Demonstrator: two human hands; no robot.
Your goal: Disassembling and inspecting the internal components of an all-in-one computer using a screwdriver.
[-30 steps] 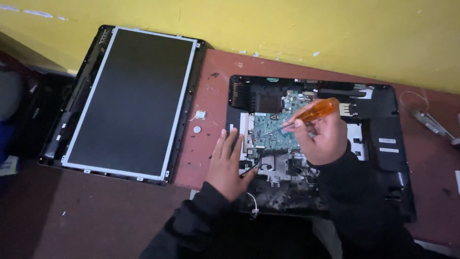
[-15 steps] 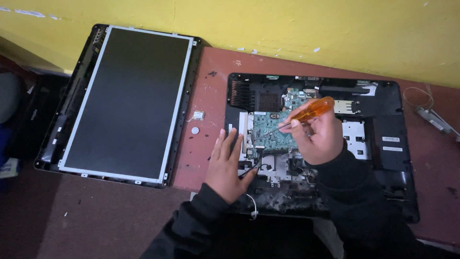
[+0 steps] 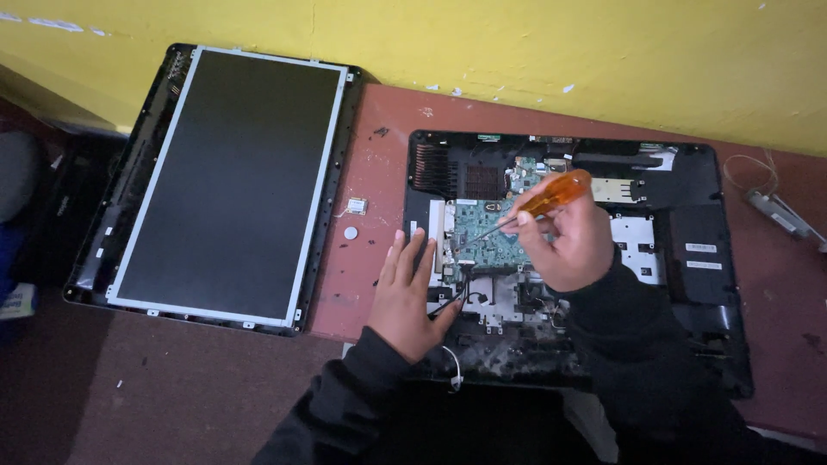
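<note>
While the left hand stays flat on the open chassis, the right hand, clamped on a screwdriver, keeps its tip on the green board, barely shifted.

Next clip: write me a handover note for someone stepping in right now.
Left hand: flat, palm down on the left edge of the opened chassis.
Right hand: grips an orange-handled screwdriver, tip on the green board.
Done: screen panel lies apart on the left; a small card and a coin cell lie loose between them.
Left: board remains in the chassis.
</note>
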